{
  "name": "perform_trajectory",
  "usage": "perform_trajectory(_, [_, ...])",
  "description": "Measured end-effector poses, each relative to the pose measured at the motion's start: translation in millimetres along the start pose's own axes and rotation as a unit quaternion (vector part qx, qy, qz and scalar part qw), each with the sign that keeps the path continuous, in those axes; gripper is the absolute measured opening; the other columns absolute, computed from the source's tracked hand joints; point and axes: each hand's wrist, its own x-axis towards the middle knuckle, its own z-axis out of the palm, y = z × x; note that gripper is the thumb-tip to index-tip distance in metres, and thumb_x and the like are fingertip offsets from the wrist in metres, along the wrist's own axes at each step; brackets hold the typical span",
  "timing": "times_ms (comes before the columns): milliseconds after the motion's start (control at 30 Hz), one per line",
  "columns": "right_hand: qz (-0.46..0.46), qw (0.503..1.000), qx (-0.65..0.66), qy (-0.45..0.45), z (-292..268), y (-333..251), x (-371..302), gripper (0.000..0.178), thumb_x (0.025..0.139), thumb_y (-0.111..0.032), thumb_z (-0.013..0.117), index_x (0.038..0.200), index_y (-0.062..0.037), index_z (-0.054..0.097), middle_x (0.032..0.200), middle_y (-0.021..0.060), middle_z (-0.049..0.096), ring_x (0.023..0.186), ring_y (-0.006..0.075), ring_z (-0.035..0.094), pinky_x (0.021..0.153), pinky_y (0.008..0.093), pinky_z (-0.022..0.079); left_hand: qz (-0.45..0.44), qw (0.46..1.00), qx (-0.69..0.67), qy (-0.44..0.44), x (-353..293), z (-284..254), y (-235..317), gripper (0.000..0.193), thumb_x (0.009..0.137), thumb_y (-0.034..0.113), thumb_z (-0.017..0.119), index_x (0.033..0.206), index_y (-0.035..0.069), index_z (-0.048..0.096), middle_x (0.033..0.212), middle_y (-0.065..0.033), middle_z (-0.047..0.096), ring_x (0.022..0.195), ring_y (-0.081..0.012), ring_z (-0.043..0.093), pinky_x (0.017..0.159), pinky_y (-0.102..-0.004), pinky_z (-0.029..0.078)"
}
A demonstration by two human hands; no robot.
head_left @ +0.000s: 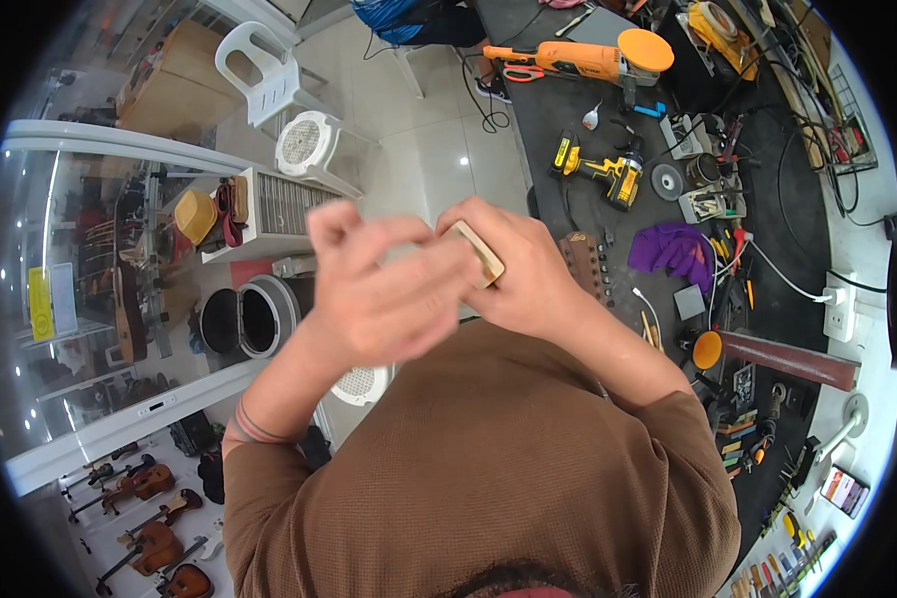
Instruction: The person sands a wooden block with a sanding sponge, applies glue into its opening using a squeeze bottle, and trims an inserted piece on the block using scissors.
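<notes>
Just in front of my chest, my right hand (528,261) is closed round a small pale wooden block (484,255) with rounded corners. Only one end of the block shows; the rest is hidden by my fingers. My left hand (384,284), blurred by motion, has its fingers stretched out and apart. Its fingertips reach over the near-left side of the block, and I cannot tell whether they touch it. Right of my right hand, a brown headstock with tuning pegs (585,265) lies at the edge of the dark workbench (593,214).
The bench carries a yellow cordless drill (613,174), an orange polisher (583,60), a purple cloth (671,249), cables and small tools. White plastic stools (309,145) and a chair (259,75) stand ahead-left. At left are a glass partition (80,259) and a round bin (267,317).
</notes>
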Motion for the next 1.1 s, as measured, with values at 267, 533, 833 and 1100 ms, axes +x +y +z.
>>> perform_trajectory(267, [-0.017,1.0,0.005,-0.019,-4,-2,2,0.036,0.09,-0.015,0.083,0.12,-0.012,0.064,0.1,0.0148,0.076,0.096,0.0449,0.074,0.079,0.0546,0.057,0.005,1.0,-0.016,0.001,0,0,-4,0.039,0.067,0.014,0.081,0.106,0.013,0.087,0.117,0.0041,0.083,0.099,-0.0226,0.068,0.096,-0.0479,0.036])
perform_trajectory(533, [0.002,1.0,-0.002,-0.019,-4,-6,3,0.038,0.089,-0.016,0.083,0.122,-0.0126,0.063,0.104,0.0147,0.076,0.098,0.0448,0.074,0.08,0.0536,0.057,0.009,1.0,-0.005,0.009,2,-1,-8,0.04,0.068,0.015,0.081,0.107,0.012,0.087,0.116,0.0037,0.083,0.097,-0.0207,0.068,0.092,-0.0466,0.034])
perform_trajectory(833, [-0.034,0.999,0.015,-0.028,-6,-6,0,0.038,0.09,-0.017,0.084,0.121,-0.0128,0.064,0.102,0.0146,0.076,0.096,0.0443,0.075,0.079,0.0532,0.057,0.036,0.999,-0.001,0.024,-1,-3,9,0.04,0.065,0.015,0.082,0.104,0.014,0.086,0.115,0.0058,0.082,0.099,-0.0191,0.069,0.089,-0.0472,0.033])
perform_trajectory(1100, [-0.031,0.999,0.01,-0.042,-7,-8,-2,0.04,0.089,-0.016,0.084,0.122,-0.0127,0.063,0.102,0.0136,0.076,0.095,0.0432,0.075,0.078,0.0526,0.057,0.046,0.998,0.025,0.027,1,-5,3,0.041,0.064,0.016,0.082,0.104,0.014,0.086,0.114,0.0061,0.081,0.095,-0.0215,0.066,0.094,-0.046,0.032])
